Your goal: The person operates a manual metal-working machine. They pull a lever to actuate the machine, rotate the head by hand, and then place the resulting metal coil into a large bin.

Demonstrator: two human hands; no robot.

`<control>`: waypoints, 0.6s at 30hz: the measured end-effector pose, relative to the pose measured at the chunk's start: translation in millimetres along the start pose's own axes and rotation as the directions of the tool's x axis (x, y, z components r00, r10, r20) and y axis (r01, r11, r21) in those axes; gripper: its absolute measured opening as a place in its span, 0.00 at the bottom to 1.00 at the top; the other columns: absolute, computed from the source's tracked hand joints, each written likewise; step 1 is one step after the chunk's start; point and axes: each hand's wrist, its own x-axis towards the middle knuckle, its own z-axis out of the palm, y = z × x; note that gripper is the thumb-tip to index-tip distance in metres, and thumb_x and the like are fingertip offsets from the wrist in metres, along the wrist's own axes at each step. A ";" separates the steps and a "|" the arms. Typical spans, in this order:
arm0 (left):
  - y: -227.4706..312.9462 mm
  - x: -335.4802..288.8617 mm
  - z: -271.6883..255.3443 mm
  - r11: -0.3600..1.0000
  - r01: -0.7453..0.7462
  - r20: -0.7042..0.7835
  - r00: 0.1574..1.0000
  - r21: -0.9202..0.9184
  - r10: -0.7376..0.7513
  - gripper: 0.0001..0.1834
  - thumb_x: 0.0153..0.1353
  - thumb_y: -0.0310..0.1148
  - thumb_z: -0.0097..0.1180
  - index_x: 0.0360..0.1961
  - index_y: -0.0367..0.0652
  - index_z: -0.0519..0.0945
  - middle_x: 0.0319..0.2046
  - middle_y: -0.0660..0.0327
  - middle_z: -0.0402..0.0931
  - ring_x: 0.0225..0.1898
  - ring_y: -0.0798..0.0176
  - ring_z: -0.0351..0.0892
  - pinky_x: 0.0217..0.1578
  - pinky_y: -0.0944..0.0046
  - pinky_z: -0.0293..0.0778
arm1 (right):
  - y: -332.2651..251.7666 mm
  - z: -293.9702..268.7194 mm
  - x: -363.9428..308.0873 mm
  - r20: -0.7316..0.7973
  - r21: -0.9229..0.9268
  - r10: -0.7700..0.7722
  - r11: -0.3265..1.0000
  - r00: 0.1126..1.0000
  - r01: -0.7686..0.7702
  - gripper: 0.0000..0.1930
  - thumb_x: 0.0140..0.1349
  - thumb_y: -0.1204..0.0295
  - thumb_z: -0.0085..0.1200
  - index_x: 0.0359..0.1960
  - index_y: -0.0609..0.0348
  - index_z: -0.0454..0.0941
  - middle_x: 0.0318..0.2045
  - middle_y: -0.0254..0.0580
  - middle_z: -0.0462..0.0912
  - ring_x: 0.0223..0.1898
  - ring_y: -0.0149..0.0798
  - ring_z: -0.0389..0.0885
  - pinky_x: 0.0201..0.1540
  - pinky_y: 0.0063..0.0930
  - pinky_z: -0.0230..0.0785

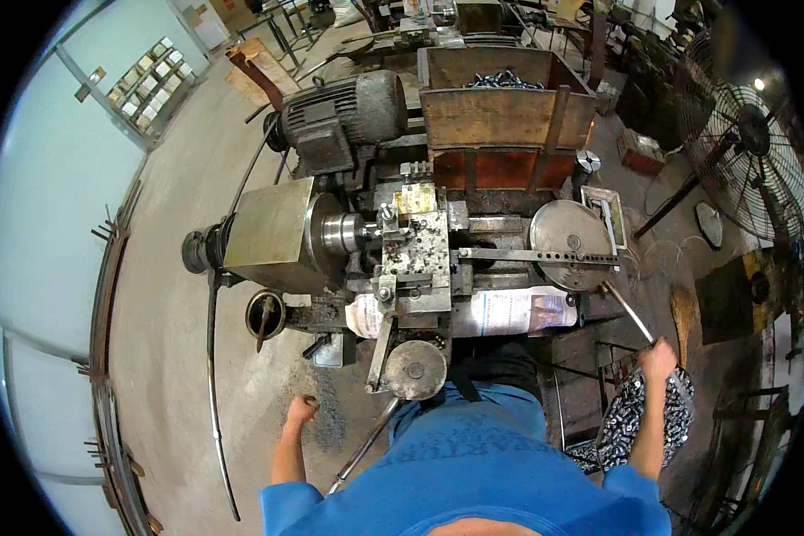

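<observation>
My right hand (658, 359) is wrapped round the end of a metal lever (630, 313). That lever slants up to a large round plate (570, 223) at the right end of a small lathe. My left hand (304, 408) hangs over the floor left of my body, its fingers curled together; a small dark thing may be at the fingertips, too small to name. Ahead of me are the lathe's spindle nose (339, 234) and its chip-covered tool slide (415, 246). A smaller round disc (416, 371) with a second lever (364, 445) sits just before my waist.
Behind the lathe stand an electric motor (353, 107) and a wooden box (509, 116) holding metal parts. A container heaped with small metal parts (648, 415) lies beside my right forearm. A caged fan (746, 134) stands right, a round pot (265, 314) left, a long rod (214, 384) farther left.
</observation>
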 end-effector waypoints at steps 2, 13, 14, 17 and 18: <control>-7.4 1.1 13.1 0.997 0.029 0.070 0.997 -0.071 -0.024 0.19 0.50 0.33 0.58 0.44 0.36 0.77 0.23 0.53 0.79 0.18 0.61 0.79 0.23 0.63 0.74 | 0.2 6.6 -41.9 -0.036 0.035 0.009 0.999 0.999 -0.008 0.15 0.34 0.67 0.55 0.25 0.61 0.72 0.20 0.50 0.78 0.23 0.53 0.77 0.27 0.42 0.71; 44.2 24.1 -1.2 0.967 -0.134 -0.079 0.990 -0.219 0.119 0.18 0.49 0.29 0.56 0.42 0.34 0.77 0.24 0.53 0.79 0.19 0.62 0.79 0.25 0.66 0.75 | -56.9 -35.4 -104.0 0.110 0.169 0.142 0.973 0.984 -0.160 0.17 0.33 0.67 0.51 0.29 0.62 0.73 0.21 0.58 0.77 0.26 0.60 0.77 0.31 0.49 0.70; 42.1 25.1 -3.4 0.968 -0.131 -0.090 0.989 -0.216 0.113 0.18 0.49 0.29 0.56 0.42 0.34 0.77 0.24 0.53 0.79 0.19 0.62 0.79 0.24 0.65 0.75 | -57.3 -35.1 -104.4 0.098 0.179 0.141 0.971 0.985 -0.157 0.17 0.34 0.66 0.51 0.29 0.62 0.73 0.21 0.58 0.77 0.26 0.60 0.77 0.31 0.49 0.69; 44.2 20.9 -5.3 0.965 -0.124 -0.099 0.990 -0.230 0.104 0.18 0.50 0.29 0.56 0.44 0.34 0.76 0.24 0.53 0.79 0.19 0.62 0.80 0.23 0.64 0.74 | -56.6 -33.1 -108.5 0.094 0.187 0.126 0.972 0.988 -0.142 0.17 0.37 0.63 0.51 0.29 0.60 0.73 0.22 0.56 0.78 0.26 0.59 0.77 0.31 0.49 0.69; 46.5 19.3 -6.1 0.968 -0.115 -0.069 0.992 -0.223 0.102 0.18 0.50 0.29 0.56 0.44 0.34 0.76 0.23 0.53 0.78 0.19 0.62 0.79 0.23 0.64 0.74 | -56.2 -35.0 -104.0 0.121 0.197 0.125 0.969 0.985 -0.147 0.19 0.37 0.62 0.51 0.31 0.60 0.73 0.23 0.56 0.78 0.27 0.59 0.77 0.32 0.49 0.69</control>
